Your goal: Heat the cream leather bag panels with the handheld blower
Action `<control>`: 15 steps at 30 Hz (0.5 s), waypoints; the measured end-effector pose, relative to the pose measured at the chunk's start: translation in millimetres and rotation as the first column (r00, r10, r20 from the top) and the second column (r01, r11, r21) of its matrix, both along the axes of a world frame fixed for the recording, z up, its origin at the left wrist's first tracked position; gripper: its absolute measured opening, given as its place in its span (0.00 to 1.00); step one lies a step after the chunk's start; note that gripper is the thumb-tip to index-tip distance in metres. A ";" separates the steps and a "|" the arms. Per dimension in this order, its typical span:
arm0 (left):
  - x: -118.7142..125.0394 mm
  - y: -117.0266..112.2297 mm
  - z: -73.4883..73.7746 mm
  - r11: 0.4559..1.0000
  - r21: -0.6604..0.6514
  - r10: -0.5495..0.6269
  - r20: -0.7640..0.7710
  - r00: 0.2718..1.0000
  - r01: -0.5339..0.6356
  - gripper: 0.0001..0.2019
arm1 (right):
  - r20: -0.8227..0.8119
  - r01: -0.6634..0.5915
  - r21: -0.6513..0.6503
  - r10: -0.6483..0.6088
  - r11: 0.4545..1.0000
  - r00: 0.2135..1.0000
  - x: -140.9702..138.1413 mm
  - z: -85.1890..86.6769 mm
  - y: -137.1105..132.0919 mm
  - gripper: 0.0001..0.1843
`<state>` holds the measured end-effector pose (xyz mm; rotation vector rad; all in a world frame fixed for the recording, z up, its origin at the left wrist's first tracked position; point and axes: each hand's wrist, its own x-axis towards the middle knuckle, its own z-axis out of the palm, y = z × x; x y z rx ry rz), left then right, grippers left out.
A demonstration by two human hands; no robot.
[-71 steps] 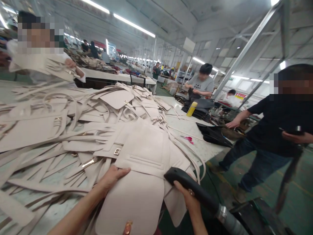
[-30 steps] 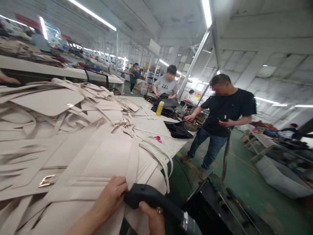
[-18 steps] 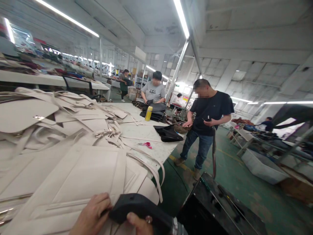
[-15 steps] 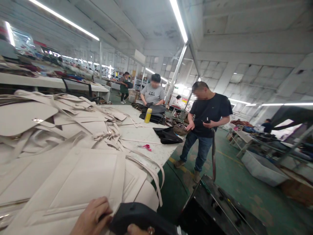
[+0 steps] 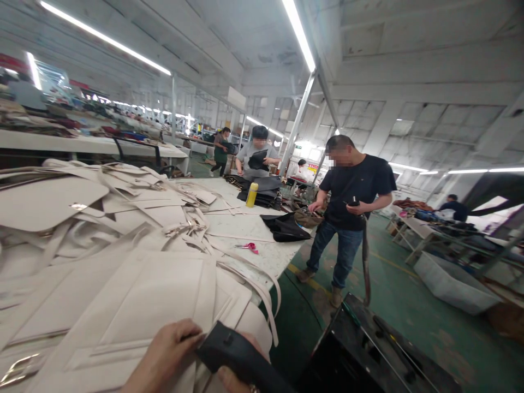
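My left hand [image 5: 167,353] lies on a cream leather bag panel [image 5: 139,305] at the near edge of the table, fingers curled down against it and touching the tip of a black nozzle. My right hand [image 5: 233,377] is shut on that black hand-held tool [image 5: 237,357], whose nozzle presses on the panel; only a thumb and a ring show at the bottom edge. The panel tops a big heap of cream panels and straps [image 5: 102,218].
A person in a black shirt [image 5: 347,213] stands at the table's right side by a dark bag [image 5: 286,226]. Pink scissors [image 5: 249,247] and a yellow bottle [image 5: 251,194] lie further back. A black machine [image 5: 368,355] stands on the green floor, lower right.
The view has swung right and up, away from the heap. My two hands have drawn together, the nozzle now against my left fingers. The person in black has stepped back along the table.
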<state>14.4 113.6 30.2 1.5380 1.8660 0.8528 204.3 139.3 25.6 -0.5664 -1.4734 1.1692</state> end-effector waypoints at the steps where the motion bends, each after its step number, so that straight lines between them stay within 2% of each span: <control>1: -1.2 2.1 1.5 1.000 -0.019 -0.007 0.044 0.999 0.008 0.17 | -0.008 -0.028 0.025 0.029 0.999 1.000 -1.2 -1.6 0.6 0.20; 4: -7.0 5.3 1.1 0.999 -0.036 -0.033 0.187 0.982 0.041 0.14 | -0.073 -0.071 -0.006 0.071 0.997 0.995 -14.6 -10.4 2.8 0.21; 9: -11.7 3.9 3.9 1.000 0.010 -0.026 0.405 0.914 0.024 0.11 | -0.061 -0.001 -0.080 -0.004 0.997 0.998 -41.1 -20.7 8.2 0.20; 13: -9.5 3.2 7.5 1.000 -0.012 0.029 0.524 0.851 -0.027 0.12 | -0.003 -0.020 -0.022 0.020 1.000 1.000 -34.1 -18.2 8.7 0.21; 15: -8.6 2.8 6.0 0.997 -0.032 0.072 0.581 0.811 -0.066 0.14 | 0.035 0.021 -0.041 -0.019 0.999 0.999 -24.4 -19.9 10.8 0.19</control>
